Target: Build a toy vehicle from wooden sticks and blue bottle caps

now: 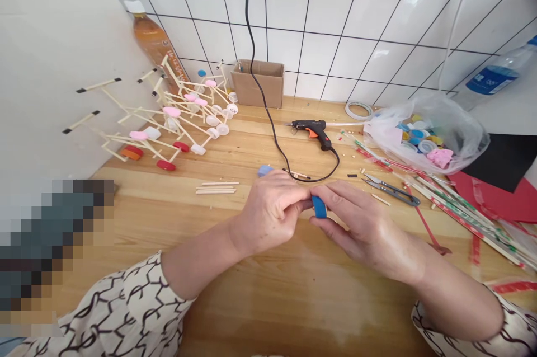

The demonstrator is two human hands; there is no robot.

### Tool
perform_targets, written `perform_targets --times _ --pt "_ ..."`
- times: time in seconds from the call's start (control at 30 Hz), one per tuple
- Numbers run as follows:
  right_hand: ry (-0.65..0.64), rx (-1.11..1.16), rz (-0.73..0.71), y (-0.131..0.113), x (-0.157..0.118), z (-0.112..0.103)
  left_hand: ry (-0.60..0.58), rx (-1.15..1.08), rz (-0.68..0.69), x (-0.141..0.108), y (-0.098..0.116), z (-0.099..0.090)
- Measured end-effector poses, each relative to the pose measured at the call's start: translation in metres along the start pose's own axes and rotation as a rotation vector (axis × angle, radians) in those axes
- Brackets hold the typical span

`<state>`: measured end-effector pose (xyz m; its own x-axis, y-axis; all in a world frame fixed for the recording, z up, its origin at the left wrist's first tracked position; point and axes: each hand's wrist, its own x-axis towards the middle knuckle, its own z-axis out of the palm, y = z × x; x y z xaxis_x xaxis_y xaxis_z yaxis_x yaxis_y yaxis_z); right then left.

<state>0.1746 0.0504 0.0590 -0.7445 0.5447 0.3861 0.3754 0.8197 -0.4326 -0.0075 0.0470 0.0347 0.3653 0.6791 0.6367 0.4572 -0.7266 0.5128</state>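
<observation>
One blue cap [319, 207] clamped in the right hand [369, 228], beside the curled left hand [272, 208], its grip unclear.

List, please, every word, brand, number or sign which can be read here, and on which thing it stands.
No word or number can be read surely.
Amber drink bottle: pale vertical characters, too blurred to read.
Blue label on the clear bottle: white marks, perhaps linked rings; lettering too small.
Stick wrappers: red and green print, too small to read.

Nothing readable: marks on amber bottle [151, 38], blue label [486, 80] of clear bottle [512, 60] too small.
</observation>
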Motion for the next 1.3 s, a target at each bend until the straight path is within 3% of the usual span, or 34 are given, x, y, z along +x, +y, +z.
perform_targets --times 0.13,0.5,0.83,1.03,1.17,1.3 --pt "0.061 0.019 0.026 0.001 0.002 0.001 -0.018 -0.023 0.005 -0.001 0.0 0.001" --pt "0.07 0.122 0.067 0.002 0.001 0.0 0.014 -0.048 -0.014 -0.001 -0.002 0.001" --pt "0.017 0.774 0.463 0.031 -0.004 0.004 -0.109 0.157 -0.073 0.0 0.006 -0.003" --pt "0.01 1.124 0.565 0.034 -0.004 0.01 -0.1 0.226 -0.128 0.001 0.009 -0.006" --pt "-0.003 1.17 0.578 0.034 -0.005 0.011 -0.107 0.242 -0.151 0.001 0.011 -0.007" --pt "0.006 1.074 0.547 0.034 -0.005 0.012 -0.097 0.257 -0.128 0.0 0.013 -0.008"
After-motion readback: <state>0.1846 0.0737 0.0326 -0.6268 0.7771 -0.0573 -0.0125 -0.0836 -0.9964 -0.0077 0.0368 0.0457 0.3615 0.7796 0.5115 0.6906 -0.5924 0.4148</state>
